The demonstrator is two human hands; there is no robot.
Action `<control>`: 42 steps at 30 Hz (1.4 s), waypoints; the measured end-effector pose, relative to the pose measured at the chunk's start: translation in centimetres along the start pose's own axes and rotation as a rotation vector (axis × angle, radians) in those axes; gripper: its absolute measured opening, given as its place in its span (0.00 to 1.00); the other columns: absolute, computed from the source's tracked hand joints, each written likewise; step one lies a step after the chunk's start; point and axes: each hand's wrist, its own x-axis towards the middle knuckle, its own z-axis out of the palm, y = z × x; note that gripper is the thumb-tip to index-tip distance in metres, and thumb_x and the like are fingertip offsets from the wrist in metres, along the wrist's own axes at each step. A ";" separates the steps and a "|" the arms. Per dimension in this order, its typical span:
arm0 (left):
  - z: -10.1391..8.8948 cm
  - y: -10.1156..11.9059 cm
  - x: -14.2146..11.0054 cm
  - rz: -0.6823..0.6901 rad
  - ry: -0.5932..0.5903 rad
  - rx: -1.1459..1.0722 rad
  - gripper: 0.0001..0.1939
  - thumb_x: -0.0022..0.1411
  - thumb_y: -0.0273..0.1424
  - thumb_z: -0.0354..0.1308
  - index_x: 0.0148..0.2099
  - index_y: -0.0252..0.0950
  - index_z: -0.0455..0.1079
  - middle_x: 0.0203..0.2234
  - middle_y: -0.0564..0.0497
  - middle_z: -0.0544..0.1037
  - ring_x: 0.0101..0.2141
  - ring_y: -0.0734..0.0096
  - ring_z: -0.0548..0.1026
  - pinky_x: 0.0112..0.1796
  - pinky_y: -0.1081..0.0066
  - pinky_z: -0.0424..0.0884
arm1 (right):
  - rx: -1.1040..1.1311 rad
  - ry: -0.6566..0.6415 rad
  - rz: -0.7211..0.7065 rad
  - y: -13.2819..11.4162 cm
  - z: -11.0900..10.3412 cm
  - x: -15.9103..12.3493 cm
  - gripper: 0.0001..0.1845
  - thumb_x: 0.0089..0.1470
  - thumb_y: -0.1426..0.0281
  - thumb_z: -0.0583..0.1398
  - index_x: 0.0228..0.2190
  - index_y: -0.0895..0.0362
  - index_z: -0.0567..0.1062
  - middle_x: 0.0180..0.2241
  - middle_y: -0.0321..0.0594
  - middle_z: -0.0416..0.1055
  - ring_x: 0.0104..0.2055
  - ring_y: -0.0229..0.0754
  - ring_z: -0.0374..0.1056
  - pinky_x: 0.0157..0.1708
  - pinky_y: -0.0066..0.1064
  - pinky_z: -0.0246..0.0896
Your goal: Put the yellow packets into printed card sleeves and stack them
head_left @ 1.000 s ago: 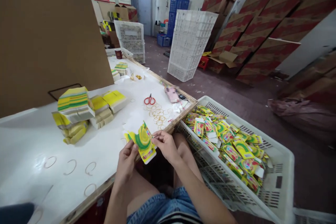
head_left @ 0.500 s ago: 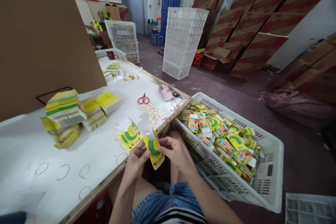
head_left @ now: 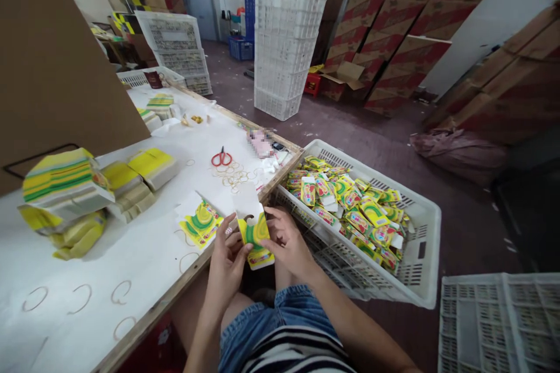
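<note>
Between my two hands is a small yellow and green cardboard box, its white flap standing up at the top. My left hand pinches its lower left side with thumb and fingers. On the opposite edge, the thumb and fingers of my right hand grip it too. Just left of the held box, a few flat printed box blanks lie on the white table near its wooden edge. To my right, a white plastic crate holds many filled-out boxes of the same print in a loose heap.
Stacks of flat blanks sit at the table's left. Red-handled scissors and scattered rubber bands lie farther back. A tall stack of white crates stands on the floor; another crate is at lower right.
The box in my hands has turned to show its printed face more squarely, with its flap upright. My view has swung slightly right and down.
</note>
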 end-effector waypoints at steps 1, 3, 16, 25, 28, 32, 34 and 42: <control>-0.2 0.2 -0.1 -0.017 -0.058 -0.011 0.36 0.59 0.35 0.61 0.64 0.42 0.48 0.45 0.44 0.77 0.46 0.60 0.77 0.44 0.64 0.73 | 0.026 -0.049 0.001 -0.1 -0.4 0.0 0.31 0.52 0.66 0.63 0.57 0.49 0.61 0.41 0.40 0.73 0.30 0.37 0.69 0.27 0.27 0.64; -0.6 0.5 -0.3 -0.040 -0.150 -0.036 0.33 0.58 0.34 0.62 0.62 0.42 0.52 0.47 0.43 0.76 0.47 0.58 0.76 0.43 0.65 0.74 | 0.073 -0.126 -0.001 -0.3 -1.1 -0.1 0.28 0.53 0.65 0.62 0.55 0.49 0.63 0.38 0.38 0.73 0.30 0.37 0.69 0.28 0.27 0.64; -0.1 0.4 -1.0 -0.182 -0.371 -0.212 0.44 0.56 0.30 0.65 0.65 0.45 0.40 0.42 0.45 0.79 0.39 0.61 0.80 0.38 0.66 0.75 | -0.097 -0.220 -0.076 -1.2 -3.0 0.2 0.18 0.61 0.56 0.55 0.32 0.58 0.74 0.28 0.38 0.71 0.30 0.39 0.66 0.31 0.28 0.60; 0.7 -0.8 -0.3 -0.105 -0.187 0.089 0.24 0.57 0.32 0.62 0.55 0.38 0.62 0.41 0.45 0.79 0.34 0.63 0.79 0.33 0.70 0.74 | 0.007 -0.100 0.067 -0.6 -3.7 0.3 0.21 0.58 0.54 0.57 0.44 0.57 0.72 0.23 0.33 0.67 0.24 0.36 0.61 0.25 0.27 0.55; 0.9 -0.9 -0.5 -0.094 -0.195 0.154 0.25 0.59 0.29 0.58 0.58 0.38 0.61 0.44 0.45 0.78 0.37 0.63 0.79 0.37 0.68 0.74 | -0.094 -0.215 0.113 -0.8 -3.7 0.3 0.20 0.51 0.65 0.63 0.46 0.56 0.70 0.20 0.27 0.63 0.21 0.33 0.55 0.22 0.25 0.50; 1.0 -0.8 -0.6 -0.116 -0.282 0.048 0.26 0.59 0.27 0.57 0.60 0.39 0.59 0.47 0.44 0.77 0.46 0.61 0.76 0.45 0.65 0.73 | -0.330 -0.126 0.070 -1.0 -3.0 0.3 0.14 0.49 0.75 0.59 0.40 0.56 0.69 0.20 0.26 0.62 0.22 0.33 0.57 0.24 0.24 0.51; 0.9 -0.7 -0.5 -0.141 -0.271 0.000 0.27 0.58 0.27 0.58 0.59 0.39 0.59 0.46 0.44 0.78 0.46 0.60 0.76 0.45 0.65 0.73 | -0.410 -0.094 0.039 -1.1 -2.7 0.2 0.13 0.49 0.76 0.59 0.39 0.56 0.69 0.19 0.25 0.60 0.21 0.34 0.58 0.25 0.25 0.52; 1.9 -0.9 -0.2 -0.184 -0.220 -0.073 0.28 0.52 0.31 0.66 0.53 0.37 0.61 0.38 0.46 0.80 0.35 0.61 0.80 0.34 0.69 0.75 | -0.364 -0.015 -0.086 -0.3 -2.6 -0.7 0.12 0.58 0.64 0.58 0.41 0.56 0.75 0.32 0.40 0.74 0.34 0.41 0.69 0.35 0.31 0.63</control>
